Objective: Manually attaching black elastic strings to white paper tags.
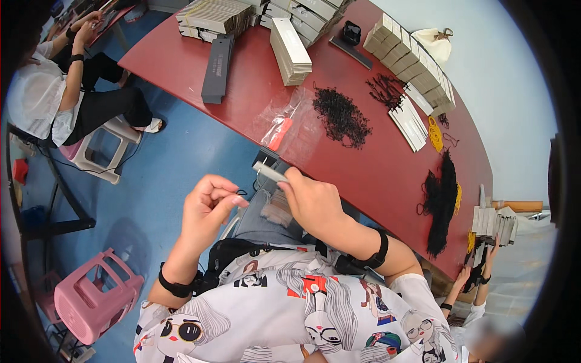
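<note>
My left hand (209, 212) is raised over my lap, its thumb and fingers pinched on a short black cord (242, 192) that shows only as a small loop. To its right, my right hand (315, 202) grips a small tool with a pale grey handle (270, 172). A thin light wire or hook seems to stand at the handle's far end, too fine to make out well. The two hands are apart, just off the near edge of the red table (375, 175). A tangled pile of black cords (342, 118) lies on the table beyond them.
An orange-handled tool (279, 133) lies on clear plastic at the table edge. Farther off are a dark flat box (218, 68), stacked white tags (289, 51) and a black cord bundle (445, 202). A pink stool (97, 296) stands left. Co-workers sit at far left and lower right.
</note>
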A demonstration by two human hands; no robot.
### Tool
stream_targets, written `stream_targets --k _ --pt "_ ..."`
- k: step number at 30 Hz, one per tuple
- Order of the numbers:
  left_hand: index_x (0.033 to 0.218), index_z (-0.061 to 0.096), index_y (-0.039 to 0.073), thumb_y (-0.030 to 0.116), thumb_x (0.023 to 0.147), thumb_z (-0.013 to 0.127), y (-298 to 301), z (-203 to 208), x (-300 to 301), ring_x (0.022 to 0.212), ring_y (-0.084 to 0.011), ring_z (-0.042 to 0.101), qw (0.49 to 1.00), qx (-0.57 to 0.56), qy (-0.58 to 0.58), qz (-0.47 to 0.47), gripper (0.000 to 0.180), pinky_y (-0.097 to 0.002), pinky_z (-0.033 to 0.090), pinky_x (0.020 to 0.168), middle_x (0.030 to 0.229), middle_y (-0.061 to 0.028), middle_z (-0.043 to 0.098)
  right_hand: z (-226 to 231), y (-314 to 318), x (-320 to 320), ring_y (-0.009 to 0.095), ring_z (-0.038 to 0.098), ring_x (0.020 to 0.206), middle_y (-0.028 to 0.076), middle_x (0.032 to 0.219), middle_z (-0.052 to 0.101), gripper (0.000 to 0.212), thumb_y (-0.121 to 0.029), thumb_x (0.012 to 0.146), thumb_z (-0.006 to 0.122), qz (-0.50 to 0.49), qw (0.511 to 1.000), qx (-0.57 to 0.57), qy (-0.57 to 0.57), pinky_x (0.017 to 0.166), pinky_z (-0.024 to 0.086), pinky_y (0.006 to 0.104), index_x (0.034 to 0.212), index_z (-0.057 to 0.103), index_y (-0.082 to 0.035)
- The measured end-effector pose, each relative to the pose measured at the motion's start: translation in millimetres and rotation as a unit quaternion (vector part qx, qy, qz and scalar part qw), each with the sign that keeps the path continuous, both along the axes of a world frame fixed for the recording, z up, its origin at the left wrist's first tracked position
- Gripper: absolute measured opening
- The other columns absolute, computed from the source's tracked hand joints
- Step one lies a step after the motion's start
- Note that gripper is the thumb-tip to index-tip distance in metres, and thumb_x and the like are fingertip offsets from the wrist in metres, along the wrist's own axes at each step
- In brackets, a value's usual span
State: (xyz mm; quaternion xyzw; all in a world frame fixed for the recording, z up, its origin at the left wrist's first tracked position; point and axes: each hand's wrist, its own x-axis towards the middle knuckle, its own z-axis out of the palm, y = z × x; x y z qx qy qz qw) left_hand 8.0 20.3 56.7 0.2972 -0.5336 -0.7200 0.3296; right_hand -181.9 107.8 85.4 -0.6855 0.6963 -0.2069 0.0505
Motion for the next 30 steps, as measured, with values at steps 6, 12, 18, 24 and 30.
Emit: stream_targets --k 6,12,18,24,30 --pt "0.089 0.054 0.002 0.005 0.084 0.061 -4.5 -9.2 -27.7 0.047 -0.0025 0.044 0.998 -0.033 -0.049 -0.009 0.009 -0.0156 0.034 0.042 0.076 -0.0086 0.066 2.8 -2.8 -1.1 0.029 0.057 0.048 0.012 0.056 0.055 0.017 -0.018 0.087 0.053 -0.029 0.999 0.043 0.004 0.041 0.043 0.0379 0.085 0.044 -0.004" --pt "0.092 0.056 0.002 0.006 0.084 0.060 -20.8 -16.0 -35.9 0.050 -0.0020 0.044 0.998 -0.024 -0.051 -0.015 0.010 -0.0154 0.034 0.043 0.076 -0.0068 0.066 -1.7 0.1 0.1 0.029 0.057 0.048 0.012 0.056 0.055 0.017 -0.018 0.088 0.053 -0.038 0.999 0.031 -0.007 0.041 0.044 0.0385 0.085 0.043 -0.004" --pt "0.104 0.057 0.002 0.009 0.087 0.058 -30.6 -44.3 -47.2 0.050 -0.0011 0.041 0.998 -0.043 0.004 -0.036 0.018 -0.0159 0.031 0.044 0.075 -0.0043 0.064 -12.3 1.5 3.1 0.030 0.059 0.050 0.013 0.059 0.058 0.018 -0.017 0.088 0.052 -0.048 0.997 0.053 -0.037 0.042 0.045 0.0381 0.096 0.046 -0.002" --pt "0.105 0.057 0.003 0.007 0.087 0.057 -21.8 -47.9 -57.1 0.052 0.0005 0.039 0.998 -0.050 0.017 0.026 0.019 -0.0161 0.028 0.045 0.076 -0.0012 0.063 -18.8 0.8 1.1 0.031 0.060 0.052 0.016 0.063 0.060 0.024 -0.016 0.087 0.052 -0.047 0.996 0.041 -0.057 0.044 0.047 0.0385 0.105 0.045 -0.001" --pt "0.104 0.057 0.002 0.005 0.088 0.056 -18.4 -44.4 -59.5 0.055 0.0009 0.040 0.998 -0.041 0.021 0.043 0.017 -0.0162 0.029 0.046 0.077 -0.0014 0.062 -16.8 -0.4 0.2 0.032 0.060 0.052 0.016 0.062 0.060 0.024 -0.014 0.087 0.052 -0.046 0.996 0.044 -0.062 0.045 0.047 0.0399 0.105 0.044 -0.001"
